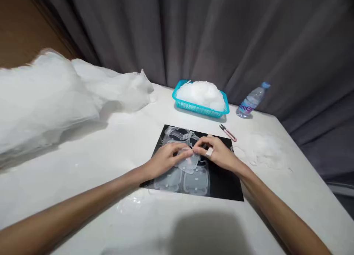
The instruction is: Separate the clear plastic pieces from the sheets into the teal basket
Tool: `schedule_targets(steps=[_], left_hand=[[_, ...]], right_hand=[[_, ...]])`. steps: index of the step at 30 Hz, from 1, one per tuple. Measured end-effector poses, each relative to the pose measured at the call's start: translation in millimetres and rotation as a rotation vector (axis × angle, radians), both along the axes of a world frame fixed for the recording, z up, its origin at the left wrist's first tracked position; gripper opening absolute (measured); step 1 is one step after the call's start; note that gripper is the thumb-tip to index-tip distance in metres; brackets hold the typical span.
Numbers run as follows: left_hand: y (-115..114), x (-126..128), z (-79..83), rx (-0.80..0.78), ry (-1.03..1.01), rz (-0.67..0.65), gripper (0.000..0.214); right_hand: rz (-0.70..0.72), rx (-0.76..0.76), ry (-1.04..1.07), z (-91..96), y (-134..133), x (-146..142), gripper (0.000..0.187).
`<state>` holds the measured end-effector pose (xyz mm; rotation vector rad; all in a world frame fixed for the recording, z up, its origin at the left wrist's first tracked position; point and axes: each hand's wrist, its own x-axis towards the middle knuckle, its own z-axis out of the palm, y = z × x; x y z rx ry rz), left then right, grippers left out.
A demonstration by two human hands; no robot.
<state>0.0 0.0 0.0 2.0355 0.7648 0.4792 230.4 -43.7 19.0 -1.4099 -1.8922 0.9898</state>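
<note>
Over a black sheet (225,183) on the table, both hands meet at a small translucent white piece (190,163). My left hand (168,157) holds its upper left edge between thumb and fingers. My right hand (217,150) pinches at its upper right edge, fingertips close to the left thumb; a white wrap or tape (209,152) is on one finger. Beneath them lies a clear, patterned plastic-like sheet (196,181) with rounded panel outlines. Part of the piece is hidden behind the fingers.
Pink-handled thread snips (229,133) lie beyond the black sheet. A blue basket (199,109) heaped with white fluffy material (201,94) and a water bottle (250,102) stand at the back. Large white bags (49,100) fill the left; thin white scraps (267,150) lie right.
</note>
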Motion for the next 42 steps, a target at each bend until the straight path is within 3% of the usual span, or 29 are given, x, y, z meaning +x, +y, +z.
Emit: schedule_targets(steps=[4, 6, 8, 11, 14, 18, 22, 29, 42], left_hand=[[-11, 1, -1.6, 0.241, -0.049, -0.010, 0.040], [-21, 1, -2.8, 0.446, -0.098, -0.093, 0.038], [-30, 0, -2.3, 0.512, -0.126, -0.159, 0.037], [-31, -2, 2.7, 0.203, -0.129, -0.091, 0.030], [-22, -2, 8.6, -0.141, -0.174, -0.021, 0.029], [-16, -1, 12.1, -0.346, -0.190, -0.002, 0.035], [-18, -1, 13.5, -0.435, -0.229, 0.026, 0.035], [-18, -1, 12.9, -0.474, -0.221, 0.048, 0.036], [-18, 0, 12.3, -0.549, -0.243, 0.024, 0.037]], right_hand=[[-0.044, 0.031, -0.099, -5.8, 3, 0, 0.019], [-0.159, 0.154, -0.280, -13.5, 6, -1, 0.018], [-0.237, 0.242, -0.422, -19.8, 8, -1, 0.018], [-0.216, 0.254, -0.430, -15.5, 11, 5, 0.018], [-0.203, 0.284, -0.287, 5.9, 8, 13, 0.021], [-0.005, 0.111, -0.017, 31.9, -3, 13, 0.027], [0.126, -0.032, 0.052, 34.7, -11, 8, 0.023], [0.110, -0.156, 0.175, 32.8, -11, 8, 0.026], [0.087, 0.050, 0.036, 26.3, -17, -5, 0.019]])
